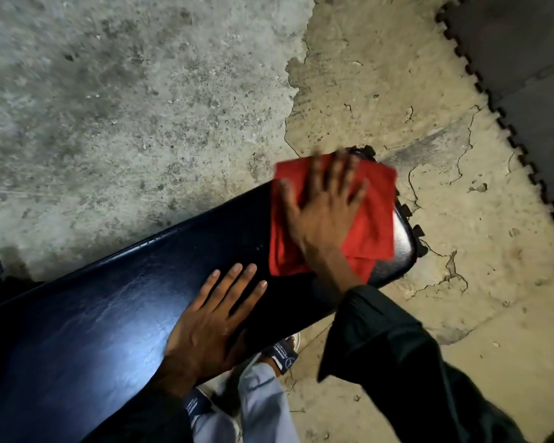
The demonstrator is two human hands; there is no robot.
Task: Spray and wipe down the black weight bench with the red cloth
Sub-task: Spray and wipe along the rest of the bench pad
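While the black weight bench [109, 311] runs lower left to upper right, the red cloth [375, 206] is pressed near its upper-right end by the flat, spread right hand [323, 212], and the open left hand [211, 318] is laid flat mid-bench.

A long black padded weight bench [109, 308] with a glossy vinyl top runs across a rough, mottled grey concrete floor [125, 91]. A folded square red cloth [375, 206] lies flat at the bench's rounded far end — pressed under the spread right hand [323, 212] — while the left hand [211, 321] rests flat mid-bench.
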